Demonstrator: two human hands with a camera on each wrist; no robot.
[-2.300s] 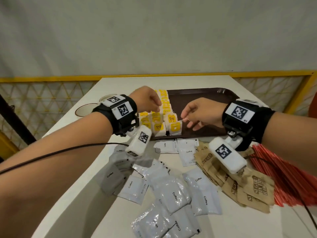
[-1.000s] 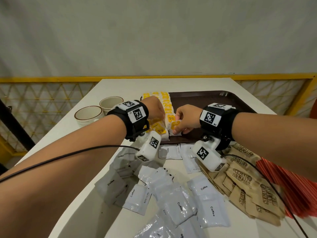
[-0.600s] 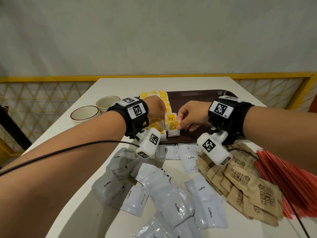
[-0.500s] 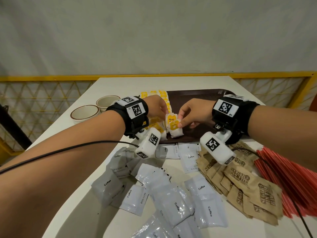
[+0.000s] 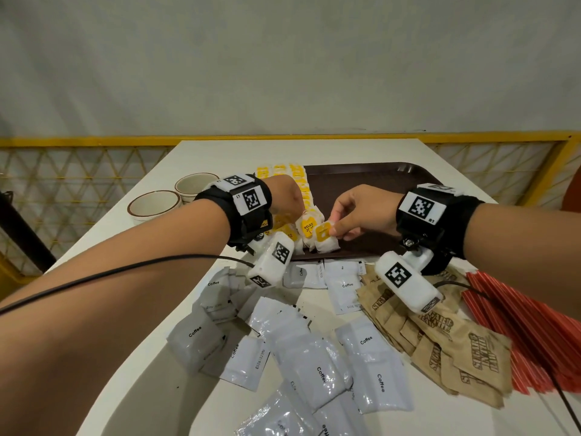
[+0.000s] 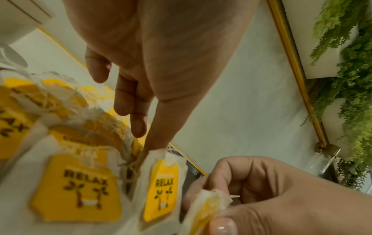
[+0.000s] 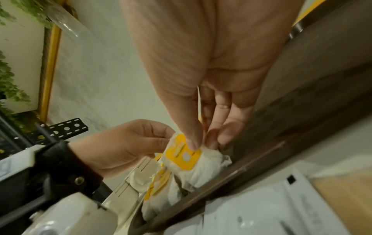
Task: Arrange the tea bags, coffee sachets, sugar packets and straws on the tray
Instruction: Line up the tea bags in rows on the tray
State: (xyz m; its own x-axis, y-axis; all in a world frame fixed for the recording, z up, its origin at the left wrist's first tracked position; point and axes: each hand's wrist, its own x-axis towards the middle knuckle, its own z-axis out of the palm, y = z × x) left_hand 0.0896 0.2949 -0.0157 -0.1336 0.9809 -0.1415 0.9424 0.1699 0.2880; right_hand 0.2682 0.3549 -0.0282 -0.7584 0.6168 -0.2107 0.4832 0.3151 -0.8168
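The right hand [image 5: 361,212] pinches a white paper tea bag with a yellow tag [image 5: 325,239] between thumb and fingertips, holding it at the near edge of the dark brown plastic tray [image 5: 371,177], right beside the last bag in the row of white-and-yellow tea bags [image 5: 301,196] that runs along the tray's left side. The left hand [image 5: 284,196] hovers over that row — in the left wrist view its fingers [image 6: 128,101] hang loosely bent and grip nothing, one fingertip reaching down to the top edge of an upright bag printed "RELAX" [image 6: 161,186]. On the white tabletop [image 5: 314,149] in front of the tray lie the scattered white coffee sachets [image 5: 374,366], with the brown paper sugar packets [image 5: 452,347] fanned out to their right and the red straws [image 5: 531,328] bundled at the far right edge. Two cream ceramic cups with brown rims [image 5: 154,204] stand to the left of the tray — apart from it.
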